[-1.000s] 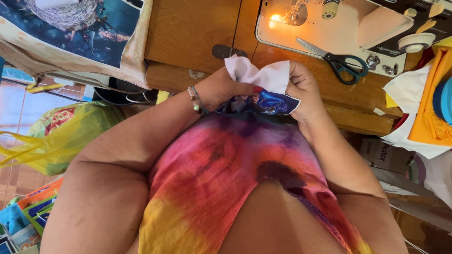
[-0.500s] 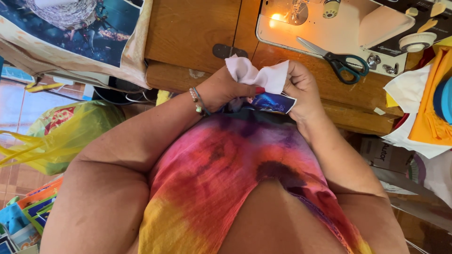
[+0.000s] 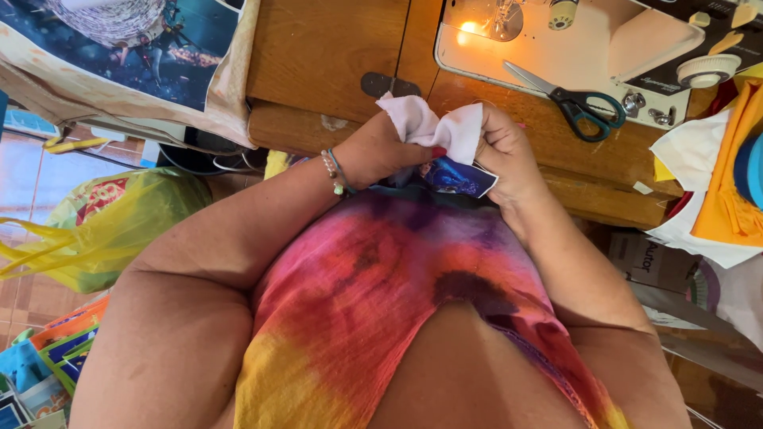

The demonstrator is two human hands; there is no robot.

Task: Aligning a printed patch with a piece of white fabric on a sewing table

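Both my hands meet at the front edge of a wooden sewing table (image 3: 334, 48), close to my chest. My left hand (image 3: 381, 151), with a beaded bracelet at the wrist, pinches a small piece of white fabric (image 3: 441, 127) whose underside shows a dark blue print (image 3: 461, 176). My right hand (image 3: 505, 147) grips the same piece from the other side, fingers curled over its edge. The fabric is bunched and folded between the two hands.
A white sewing machine (image 3: 604, 40) with its lamp lit stands on the table, with dark-handled scissors (image 3: 572, 99) lying on its base. Orange and white cloth (image 3: 719, 183) is piled at the right. A printed cloth (image 3: 135, 56) and a yellow plastic bag (image 3: 95, 230) lie at the left.
My hands have kept the fabric and shifted it slightly; the white corner now sticks up more to the left and the blue printed part has turned lower.
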